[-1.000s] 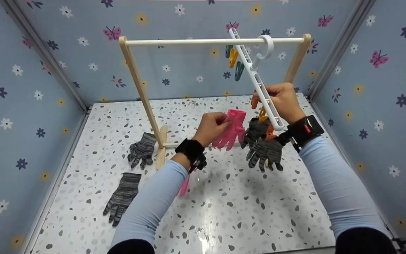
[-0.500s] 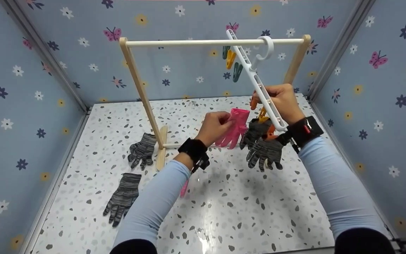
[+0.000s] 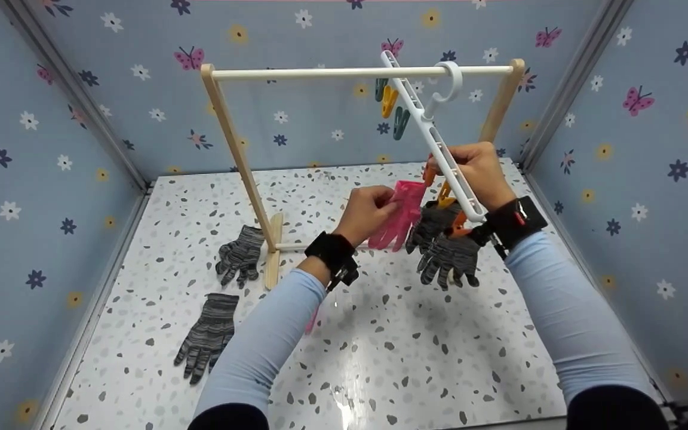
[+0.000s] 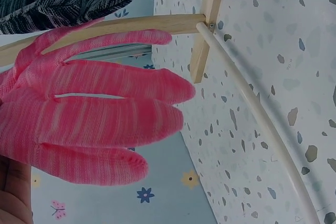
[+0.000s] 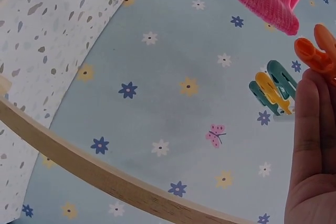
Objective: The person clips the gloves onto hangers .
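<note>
Left hand point(image 3: 368, 209) and right hand point(image 3: 478, 170) work at a pale wooden rack point(image 3: 235, 140) and the long white plastic hanger point(image 3: 425, 122) hooked on its bar point(image 3: 320, 73): left pinches a pink knitted glove point(image 3: 402, 220), right an orange plastic clip point(image 3: 429, 175). Over the last second, glove has edged rightward; its cuff point(image 3: 411, 189) now sits just beside the clip. Judged lined up, not yet clasped.

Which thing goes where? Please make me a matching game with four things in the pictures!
1 hanger
2 green pegs
3 raised pink glove
4 front grey glove

A lying on the table
B held by the left hand
C hooked over the bar
D hanging from the hanger's far half

Pairs: 1-C, 2-D, 3-B, 4-A
</note>
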### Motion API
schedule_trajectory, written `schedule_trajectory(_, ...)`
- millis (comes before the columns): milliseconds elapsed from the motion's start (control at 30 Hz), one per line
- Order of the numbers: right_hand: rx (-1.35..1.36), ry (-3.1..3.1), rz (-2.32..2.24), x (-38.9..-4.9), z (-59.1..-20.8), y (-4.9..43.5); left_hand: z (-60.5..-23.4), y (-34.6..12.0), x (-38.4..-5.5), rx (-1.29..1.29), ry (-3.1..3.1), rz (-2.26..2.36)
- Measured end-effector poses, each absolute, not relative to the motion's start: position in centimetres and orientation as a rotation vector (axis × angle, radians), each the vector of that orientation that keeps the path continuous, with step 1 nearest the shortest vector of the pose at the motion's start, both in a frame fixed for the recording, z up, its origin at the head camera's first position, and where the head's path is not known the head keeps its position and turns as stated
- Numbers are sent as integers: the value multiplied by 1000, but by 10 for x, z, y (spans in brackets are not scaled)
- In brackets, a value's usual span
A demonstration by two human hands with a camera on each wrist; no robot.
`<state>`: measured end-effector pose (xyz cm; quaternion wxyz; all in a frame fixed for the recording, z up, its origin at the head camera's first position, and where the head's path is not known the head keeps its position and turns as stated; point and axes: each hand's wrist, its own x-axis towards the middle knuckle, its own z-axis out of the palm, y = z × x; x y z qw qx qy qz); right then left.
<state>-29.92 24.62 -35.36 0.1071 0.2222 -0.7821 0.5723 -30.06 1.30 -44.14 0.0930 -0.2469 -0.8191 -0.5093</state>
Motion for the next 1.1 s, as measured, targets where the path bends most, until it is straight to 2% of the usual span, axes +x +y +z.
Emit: schedule_trajectory(1100,607,-2276,1676,-300,-357,244,-429,22,-296,-817,-2410,-1498)
